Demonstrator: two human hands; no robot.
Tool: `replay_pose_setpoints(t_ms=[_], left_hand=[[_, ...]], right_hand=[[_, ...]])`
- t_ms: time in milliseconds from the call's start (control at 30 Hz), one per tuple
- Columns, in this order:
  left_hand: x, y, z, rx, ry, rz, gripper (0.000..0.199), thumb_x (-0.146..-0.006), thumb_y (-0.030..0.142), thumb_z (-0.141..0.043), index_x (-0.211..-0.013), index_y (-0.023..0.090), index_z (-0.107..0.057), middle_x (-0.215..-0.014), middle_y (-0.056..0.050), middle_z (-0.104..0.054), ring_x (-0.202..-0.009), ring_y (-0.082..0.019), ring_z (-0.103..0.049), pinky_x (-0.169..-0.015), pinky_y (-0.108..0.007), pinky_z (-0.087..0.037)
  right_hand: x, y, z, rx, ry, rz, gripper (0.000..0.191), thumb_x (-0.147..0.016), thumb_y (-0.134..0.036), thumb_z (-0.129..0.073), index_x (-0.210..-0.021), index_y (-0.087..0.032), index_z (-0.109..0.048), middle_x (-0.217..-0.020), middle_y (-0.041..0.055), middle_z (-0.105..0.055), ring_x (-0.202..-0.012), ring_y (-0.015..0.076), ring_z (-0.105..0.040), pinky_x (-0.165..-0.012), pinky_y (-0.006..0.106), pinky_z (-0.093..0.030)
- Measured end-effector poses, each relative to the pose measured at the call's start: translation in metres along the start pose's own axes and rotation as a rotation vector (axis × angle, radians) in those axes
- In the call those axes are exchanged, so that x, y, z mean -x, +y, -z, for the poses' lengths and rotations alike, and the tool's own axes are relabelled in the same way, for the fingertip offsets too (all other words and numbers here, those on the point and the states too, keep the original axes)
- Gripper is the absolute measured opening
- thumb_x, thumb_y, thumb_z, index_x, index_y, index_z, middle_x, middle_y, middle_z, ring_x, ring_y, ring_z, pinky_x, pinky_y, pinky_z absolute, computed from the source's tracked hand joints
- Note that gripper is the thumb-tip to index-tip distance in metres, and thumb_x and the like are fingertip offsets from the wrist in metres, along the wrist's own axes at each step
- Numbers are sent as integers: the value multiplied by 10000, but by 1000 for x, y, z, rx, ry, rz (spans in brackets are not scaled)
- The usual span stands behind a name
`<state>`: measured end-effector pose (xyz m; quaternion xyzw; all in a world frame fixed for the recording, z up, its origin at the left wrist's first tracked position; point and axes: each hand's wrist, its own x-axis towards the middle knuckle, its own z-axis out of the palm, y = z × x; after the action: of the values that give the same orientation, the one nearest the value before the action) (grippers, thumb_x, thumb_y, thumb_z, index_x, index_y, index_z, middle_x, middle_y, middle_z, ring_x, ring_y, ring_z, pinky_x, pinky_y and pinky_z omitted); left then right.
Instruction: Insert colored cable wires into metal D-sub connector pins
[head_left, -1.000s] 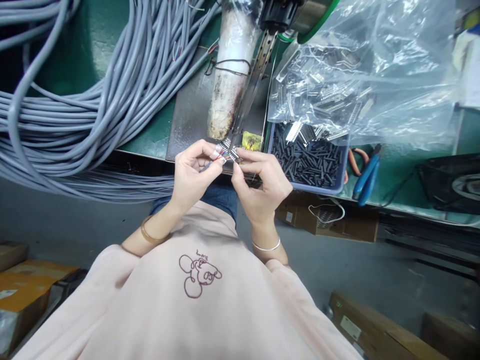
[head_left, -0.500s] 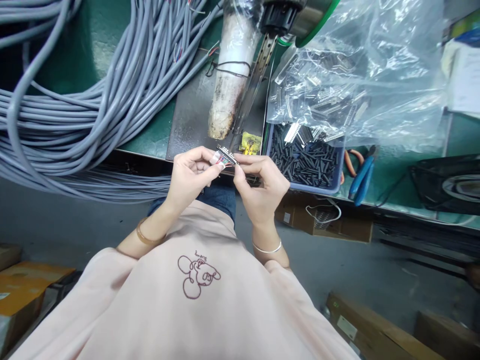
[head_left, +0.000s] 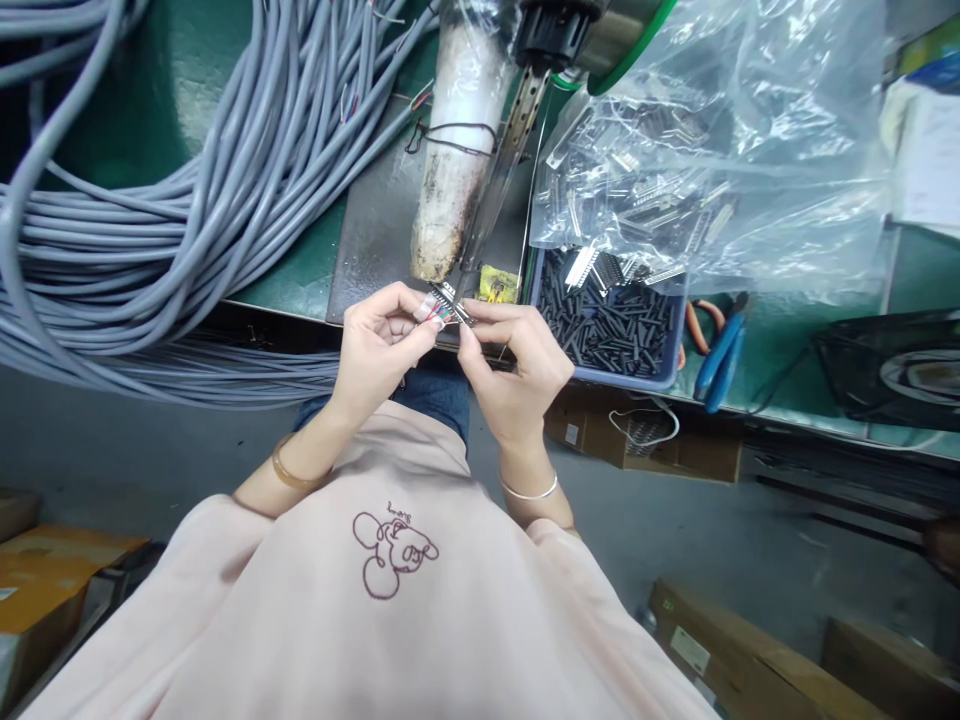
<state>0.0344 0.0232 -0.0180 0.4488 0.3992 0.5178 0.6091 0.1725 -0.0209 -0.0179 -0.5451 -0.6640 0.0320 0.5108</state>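
Between my hands, at the bench edge, is a small metal pin connector (head_left: 451,299) with thin coloured wires (head_left: 436,313) at its near side. My left hand (head_left: 386,340) is closed, thumb and forefinger pinching the wires. Thumb and fingers of my right hand (head_left: 517,365) grip the connector's right end. Just above it is the tip of a soldering iron (head_left: 495,180) that slants down from a black mount. Left of the iron hangs a scorched white tube (head_left: 453,190) tied with black cord. The wire ends inside my fingers are hidden.
Coiled grey cables (head_left: 202,220) cover the left of the bench. A blue tray (head_left: 637,379) of short black tubes stands right of my hands, under a clear bag (head_left: 780,180) of connectors. Beyond are pliers (head_left: 721,360); a yellow sponge (head_left: 499,284) lies near the iron.
The connector has shifted slightly left and is turned more steeply, its upper end now nearer the iron's tip. Both hands keep their pinch; the whole view has drifted a little.
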Motion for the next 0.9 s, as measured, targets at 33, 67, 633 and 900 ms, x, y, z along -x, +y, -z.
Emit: replay_pose_setpoints(t_ms=[33, 67, 633, 900], left_hand=[[-1, 0, 0, -5, 1, -7, 168, -658, 145, -770, -631, 163, -605, -673, 28, -642, -411, -8, -451, -354, -116, -364], [-1, 1, 0, -10, 4, -13, 163, -658, 146, -770, -630, 163, -610, -673, 30, -641, -413, -7, -451, -357, -115, -372], [1, 1, 7, 18, -51, 162, 198, -628, 166, -820, -641, 157, -623, -680, 9, -686, -380, -10, -466, -336, -127, -337], [4, 3, 4, 170, -99, 248, 266, -627, 192, -857, -645, 160, -593, -548, 32, -615, -344, -5, -395, -323, -129, -269]], right_hand=[[-1, 0, 0, -4, 2, 2, 165, -894, -113, -703, -811, -239, -635, -948, -8, -796, -883, 149, -764, -793, 293, -611], [-1, 0, 0, -8, 4, 5, 160, -893, -113, -704, -820, -242, -645, -955, -10, -796, -890, 149, -762, -802, 294, -611], [2, -1, 3, 44, -10, 47, 183, -910, -109, -672, -806, -238, -592, -920, 0, -806, -835, 144, -781, -721, 262, -632], [6, -5, 17, -109, 405, 39, 62, -980, -291, -641, -1011, -272, -692, -679, -79, -639, -357, 47, -481, -341, 215, -405]])
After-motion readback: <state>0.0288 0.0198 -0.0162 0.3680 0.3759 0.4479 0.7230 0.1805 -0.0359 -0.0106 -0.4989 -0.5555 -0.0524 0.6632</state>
